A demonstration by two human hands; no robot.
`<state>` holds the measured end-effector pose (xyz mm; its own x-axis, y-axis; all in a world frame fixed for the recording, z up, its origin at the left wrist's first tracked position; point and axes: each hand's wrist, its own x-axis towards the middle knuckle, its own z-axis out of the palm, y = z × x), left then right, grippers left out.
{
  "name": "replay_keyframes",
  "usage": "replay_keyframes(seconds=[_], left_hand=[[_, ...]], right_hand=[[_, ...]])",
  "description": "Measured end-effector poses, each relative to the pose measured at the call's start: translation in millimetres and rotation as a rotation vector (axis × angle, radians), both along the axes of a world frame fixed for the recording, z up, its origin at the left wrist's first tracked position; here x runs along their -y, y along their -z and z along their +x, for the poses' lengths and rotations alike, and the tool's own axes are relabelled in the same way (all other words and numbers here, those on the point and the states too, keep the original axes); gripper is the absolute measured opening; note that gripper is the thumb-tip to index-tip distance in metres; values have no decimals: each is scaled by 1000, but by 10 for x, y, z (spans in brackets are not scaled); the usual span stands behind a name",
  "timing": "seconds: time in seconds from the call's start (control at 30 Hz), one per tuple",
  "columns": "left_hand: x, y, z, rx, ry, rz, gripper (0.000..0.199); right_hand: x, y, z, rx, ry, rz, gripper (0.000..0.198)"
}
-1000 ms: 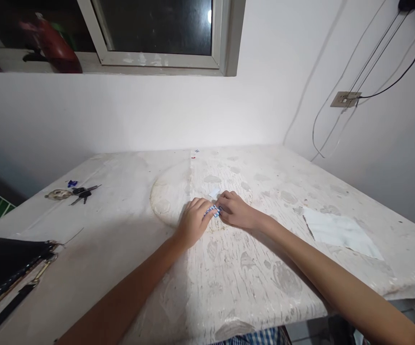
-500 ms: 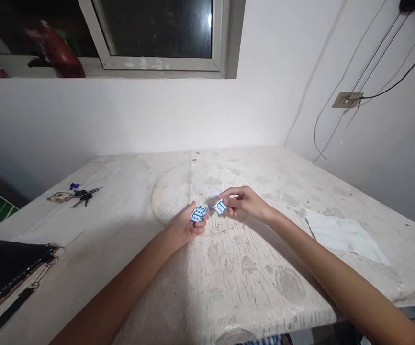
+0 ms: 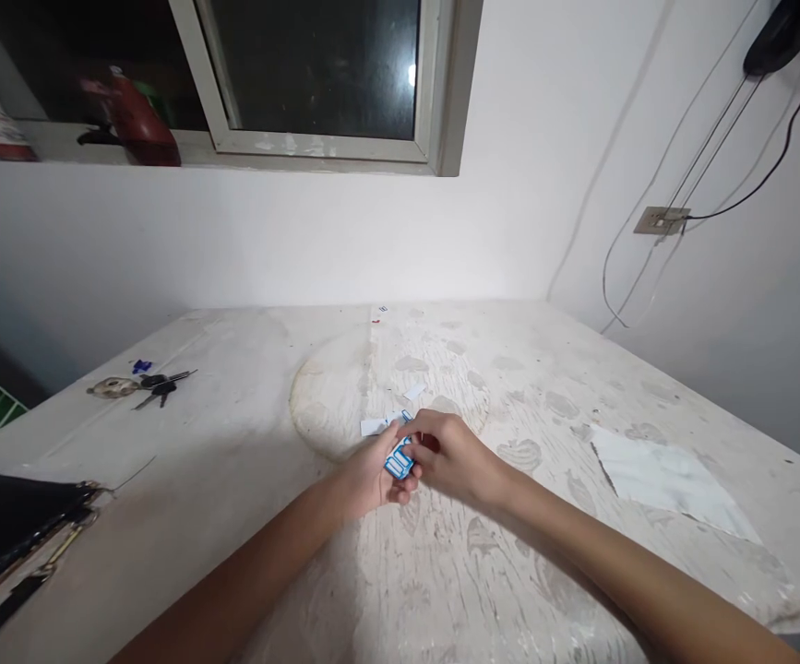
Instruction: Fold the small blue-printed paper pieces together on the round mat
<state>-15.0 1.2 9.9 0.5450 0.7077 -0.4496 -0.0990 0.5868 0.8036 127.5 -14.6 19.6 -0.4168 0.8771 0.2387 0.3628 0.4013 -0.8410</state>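
Pale tabletop (image 3: 247, 360) below, we find the blue-and-white cards (image 3: 398, 461), split half a second ago, apparently rejoined: left hand (image 3: 370, 475) grips them, right hand (image 3: 459, 454) bends fingers against them, pinch unclear.

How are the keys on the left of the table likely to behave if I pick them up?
The keys will probably swing and splay, since they point different ways. The fob will likely come along, as it appears joined to them. They seem unlikely to roll, because they lie flat on the table.
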Motion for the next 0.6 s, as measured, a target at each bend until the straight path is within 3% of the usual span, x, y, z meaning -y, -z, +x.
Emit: replay_keyframes(seconds=[0.17,0.3,0.47,0.6], left_hand=[[-38,-26,-9,76,-24,-101,46],[-158,-129,-105,136,-182,-54,37],[-340,-141,-278,120,-362,11,33],[-382,-75,-321,103,-396,44,33]], right_hand=[[-64,-46,65,154,105,238,24],[-386,86,244,200,248,350,26],[-842,283,291,418,106,383,42],[-1071,246,193,540,115,314,39]])
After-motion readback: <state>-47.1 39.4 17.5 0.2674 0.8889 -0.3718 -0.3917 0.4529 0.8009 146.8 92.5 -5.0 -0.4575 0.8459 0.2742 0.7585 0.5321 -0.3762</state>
